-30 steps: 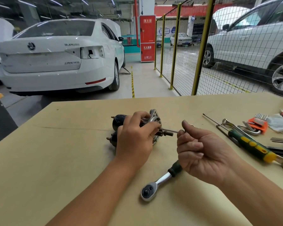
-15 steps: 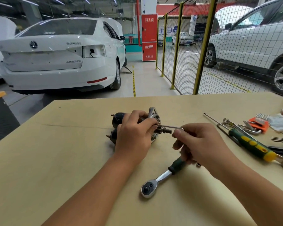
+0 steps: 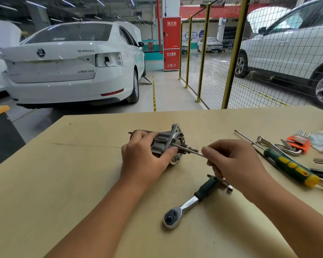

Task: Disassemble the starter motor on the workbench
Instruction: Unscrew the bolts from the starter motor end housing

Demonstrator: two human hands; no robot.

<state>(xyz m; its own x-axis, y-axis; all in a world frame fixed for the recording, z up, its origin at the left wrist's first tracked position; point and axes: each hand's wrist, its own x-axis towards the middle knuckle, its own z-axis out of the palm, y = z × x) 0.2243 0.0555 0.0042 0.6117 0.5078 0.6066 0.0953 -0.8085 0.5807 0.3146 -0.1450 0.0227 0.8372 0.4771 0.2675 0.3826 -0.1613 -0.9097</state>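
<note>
Left hand [image 3: 144, 161] first: my fingers and thumb wrap around the grey cast-metal starter motor [image 3: 167, 144], gripping it so the body stays put on the tan wooden workbench [image 3: 63, 183] while I work the other end. Motor sits mid-bench, lying on its side, round aluminium nose flange facing right toward my other hand, dark cylindrical body pointing left and mostly hidden under my palm. Rusty-looking studs poke out at the far-left end. Casting looks worn and dull grey, flange rim brighter; the short pinion shaft sticks out of the nose, brownish.

Thin long steel through-bolt [image 3: 186, 150] runs from the flange to the right, tilted slightly down. My right hand [image 3: 233, 162] pinches its free end between thumb and fingertips, remaining fingers curled. Judging by the hold, I am drawing or twisting the bolt out of the housing by hand, so it is probably loose already; cannot tell how much is left inside.

Chrome ratchet wrench with dark green handle [image 3: 190, 202] lies near me, below the right hand, within easy reach. Small silver bits next to its handle, too small to identify. Far right: green-and-yellow handled screwdriver [image 3: 291, 165], orange holder of hex keys [image 3: 296, 141], other loose tools, parked clear of the work area.

Task looks early to mid: housing not yet split.
</note>
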